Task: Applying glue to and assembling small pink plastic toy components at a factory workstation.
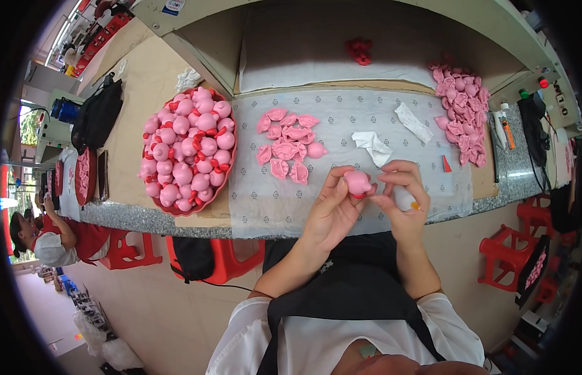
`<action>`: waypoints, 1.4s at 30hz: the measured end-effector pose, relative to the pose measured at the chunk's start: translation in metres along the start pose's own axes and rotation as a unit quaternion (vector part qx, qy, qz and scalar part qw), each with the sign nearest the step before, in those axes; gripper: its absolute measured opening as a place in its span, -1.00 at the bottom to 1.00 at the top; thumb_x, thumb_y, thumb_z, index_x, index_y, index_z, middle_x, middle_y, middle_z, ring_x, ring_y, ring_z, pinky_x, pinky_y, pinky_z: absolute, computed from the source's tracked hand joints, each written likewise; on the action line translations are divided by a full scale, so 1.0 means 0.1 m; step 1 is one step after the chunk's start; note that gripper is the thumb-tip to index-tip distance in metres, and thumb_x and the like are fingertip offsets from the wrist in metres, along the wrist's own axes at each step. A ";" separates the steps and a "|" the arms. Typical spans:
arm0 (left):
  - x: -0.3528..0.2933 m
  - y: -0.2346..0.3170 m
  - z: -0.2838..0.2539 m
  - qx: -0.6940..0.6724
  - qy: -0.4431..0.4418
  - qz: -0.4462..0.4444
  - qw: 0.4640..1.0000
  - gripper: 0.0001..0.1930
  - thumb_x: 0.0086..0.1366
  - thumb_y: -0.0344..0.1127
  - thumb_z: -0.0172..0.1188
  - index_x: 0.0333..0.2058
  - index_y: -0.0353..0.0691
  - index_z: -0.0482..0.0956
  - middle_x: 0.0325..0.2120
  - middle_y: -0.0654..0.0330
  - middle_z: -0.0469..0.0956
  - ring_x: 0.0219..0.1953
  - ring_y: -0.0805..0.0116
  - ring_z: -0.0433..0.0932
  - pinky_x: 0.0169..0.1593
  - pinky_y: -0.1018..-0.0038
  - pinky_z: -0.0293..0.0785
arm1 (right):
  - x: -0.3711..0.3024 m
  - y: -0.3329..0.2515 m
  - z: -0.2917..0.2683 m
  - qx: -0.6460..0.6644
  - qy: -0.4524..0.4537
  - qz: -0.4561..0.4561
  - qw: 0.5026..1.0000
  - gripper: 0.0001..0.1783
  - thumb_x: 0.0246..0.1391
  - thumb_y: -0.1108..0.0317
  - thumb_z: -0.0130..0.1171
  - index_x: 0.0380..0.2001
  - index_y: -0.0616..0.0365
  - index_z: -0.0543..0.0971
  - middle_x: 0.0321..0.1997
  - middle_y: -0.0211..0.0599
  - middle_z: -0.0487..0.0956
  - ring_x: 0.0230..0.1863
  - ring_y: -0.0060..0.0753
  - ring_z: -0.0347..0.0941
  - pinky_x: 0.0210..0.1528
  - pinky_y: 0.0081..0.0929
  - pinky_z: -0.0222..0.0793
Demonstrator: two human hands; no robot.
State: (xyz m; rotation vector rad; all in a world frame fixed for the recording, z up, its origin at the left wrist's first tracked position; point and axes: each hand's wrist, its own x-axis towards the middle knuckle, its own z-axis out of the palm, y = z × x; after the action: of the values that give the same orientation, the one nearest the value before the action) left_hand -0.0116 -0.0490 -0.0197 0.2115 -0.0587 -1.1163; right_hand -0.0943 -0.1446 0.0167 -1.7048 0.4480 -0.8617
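Pink, one rounded piece (357, 182) is sitting pinched in the left hand (332, 215); just right of it, the right hand (404, 217) is hovering, its pinch unclear.

The speckled grey worktop (506, 172) has a white printed sheet (259, 209) spread across the middle of the frame, with curled pink pieces (284, 150) and white paper scraps (372, 147) on it. A tray (232, 164) stands left of centre, and a pink heap (464, 103) lies upper right.

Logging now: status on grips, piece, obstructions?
Left grip holding glossy pink round piece. Right grip beside it, contact unclear. Crumpled white sheet beyond, not blocking.
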 end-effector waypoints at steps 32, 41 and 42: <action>-0.25 2.18 0.24 0.905 0.232 0.347 0.079 -0.70 0.04 -0.19 0.04 -0.22 -0.12 0.40 -0.13 0.13 0.33 0.00 0.13 0.19 0.06 0.06 -0.08 | -0.10 0.10 -0.25 0.101 0.024 0.100 0.990 -0.82 -0.28 0.56 0.07 -0.46 0.26 0.42 -0.32 -0.31 0.34 -0.55 -0.69 0.15 -0.60 -0.79 0.09; 0.57 1.41 0.83 0.915 -0.018 0.322 0.244 -0.70 -0.02 -0.37 0.10 -0.24 -0.25 0.39 -0.29 0.07 0.42 -0.18 0.11 0.34 -0.08 0.34 0.18 | -0.01 0.25 -0.36 0.081 0.009 0.111 0.990 -0.82 -0.34 0.61 0.07 -0.51 0.26 0.44 -0.37 -0.34 0.36 -0.58 -0.73 0.17 -0.58 -0.82 0.08; 0.81 1.25 0.87 0.910 -0.072 0.297 0.280 -0.70 -0.01 -0.36 0.09 -0.23 -0.25 0.39 -0.30 0.06 0.42 -0.19 0.08 0.34 -0.07 0.33 0.18 | -0.01 0.23 -0.38 0.091 0.012 0.112 0.989 -0.82 -0.34 0.61 0.07 -0.51 0.26 0.44 -0.37 -0.34 0.36 -0.58 -0.73 0.17 -0.58 -0.81 0.08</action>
State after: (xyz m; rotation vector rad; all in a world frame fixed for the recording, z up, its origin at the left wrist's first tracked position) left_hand 0.1216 -0.0804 0.0852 1.9871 -1.5374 0.3191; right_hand -0.1197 -0.1759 -0.0008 -1.4477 0.5503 -0.7367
